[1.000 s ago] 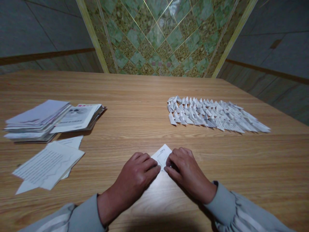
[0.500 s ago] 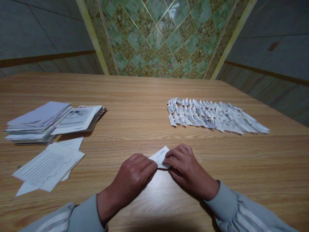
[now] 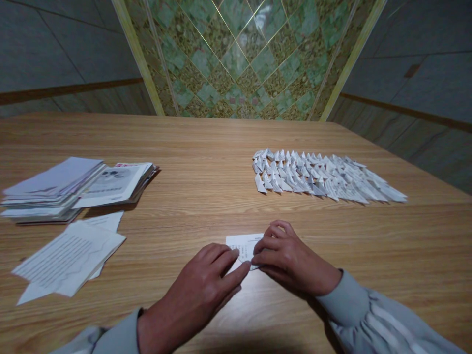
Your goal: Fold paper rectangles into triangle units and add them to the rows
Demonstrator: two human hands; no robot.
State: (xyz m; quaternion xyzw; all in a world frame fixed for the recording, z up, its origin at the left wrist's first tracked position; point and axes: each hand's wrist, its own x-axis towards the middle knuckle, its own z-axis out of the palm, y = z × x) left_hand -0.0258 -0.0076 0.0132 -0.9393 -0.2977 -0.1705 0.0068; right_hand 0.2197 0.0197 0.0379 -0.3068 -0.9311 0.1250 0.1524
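Note:
A small folded sheet of printed paper (image 3: 244, 242) lies on the wooden table between my hands. My left hand (image 3: 208, 280) has its thumb and index finger on the paper's near left part, closed on it. From the right, my right hand (image 3: 283, 258) grips the paper, its curled fingers covering that side. The paper's near edge and right end are partly hidden by the fingers. Beyond my right hand stand several rows of small folded paper pieces with pointed tips (image 3: 313, 174).
At the left is a stack of papers (image 3: 55, 184) with a printed booklet (image 3: 118, 182) leaning against it. Nearer to me, several loose printed sheets (image 3: 70, 258) overlap on the table (image 3: 191, 172). A tiled wall (image 3: 239, 64) rises behind the table.
The paper between my hands has changed from a pointed shape to a wider one with a straight far edge. My left thumb and index finger have spread a little along it.

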